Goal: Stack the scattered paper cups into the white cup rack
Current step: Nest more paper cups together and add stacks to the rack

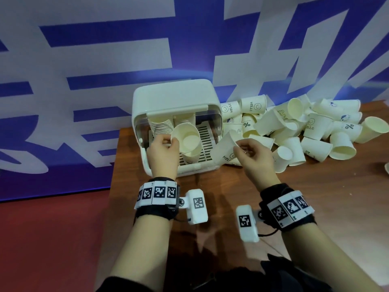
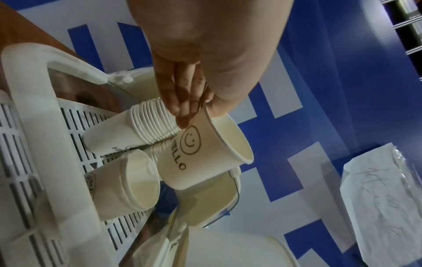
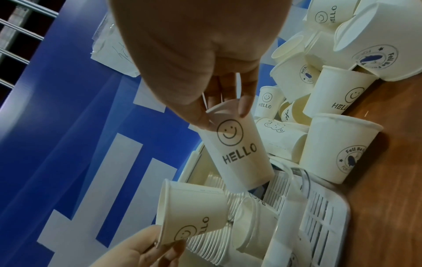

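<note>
At frame centre in the head view, the left hand pinches the rim of a paper cup, its mouth toward the camera, held over the white cup rack. That cup hides much of the shorter stack beneath it; a longer nested stack shows further left. The right hand pinches a HELLO cup by its rim — fingertips hidden behind the knuckles. The loose cup pile spreads right across the wooden table, one cup cut off at the edge.
</note>
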The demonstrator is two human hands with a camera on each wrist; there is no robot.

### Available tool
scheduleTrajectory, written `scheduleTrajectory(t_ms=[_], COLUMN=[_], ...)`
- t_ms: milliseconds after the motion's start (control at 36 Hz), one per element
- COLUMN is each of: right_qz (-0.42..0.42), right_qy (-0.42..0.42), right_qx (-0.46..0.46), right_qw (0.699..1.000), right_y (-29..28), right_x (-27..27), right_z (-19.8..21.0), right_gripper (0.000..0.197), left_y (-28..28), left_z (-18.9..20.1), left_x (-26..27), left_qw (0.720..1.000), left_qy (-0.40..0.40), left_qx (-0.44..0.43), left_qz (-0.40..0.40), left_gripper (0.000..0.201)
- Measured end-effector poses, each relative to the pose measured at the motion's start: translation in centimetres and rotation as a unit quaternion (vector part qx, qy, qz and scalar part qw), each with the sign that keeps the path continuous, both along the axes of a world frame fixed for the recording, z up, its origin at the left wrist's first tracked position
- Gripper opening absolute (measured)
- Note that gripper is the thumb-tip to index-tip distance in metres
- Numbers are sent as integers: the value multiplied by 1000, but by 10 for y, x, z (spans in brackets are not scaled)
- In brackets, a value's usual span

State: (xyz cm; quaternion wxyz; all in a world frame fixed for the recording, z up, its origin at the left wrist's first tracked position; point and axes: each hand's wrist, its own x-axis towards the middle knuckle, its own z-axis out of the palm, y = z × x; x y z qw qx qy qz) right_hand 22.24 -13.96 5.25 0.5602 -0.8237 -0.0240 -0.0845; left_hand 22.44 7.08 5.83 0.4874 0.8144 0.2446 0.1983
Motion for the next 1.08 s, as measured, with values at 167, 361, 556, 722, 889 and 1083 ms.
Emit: scheduleTrajectory(t_ms=[167,361,556,722,889,1083], right_qz=[-2,2,-3,35,98,146], right_qy=[-9,-11,-102,-168,-157,-146], right_qx=[-1,-8,-41,-73,-82,-113], right_qw=[1000,1000,994,983,979,972], right_y=[12,22,26,35,43,50], right_x=[8,11,13,19,23,31], right_z=[2,3,3,13,0,-14], right_gripper=[9,10,8,8,10,15], left_y=[8,9,7,4,6,7], left_z=[-8,-20,-31,-39,-48,-52], left_x=[10,19,27,33,38,36], left_qw=[1000,996,990,985,975,979], left_qy=[12,75,110,138,173,165], left_qx=[15,43,85,96,110,67], left_qz=[-14,-25,-40,-46,-82,-98], left_gripper=[7,9,12,10,15,32])
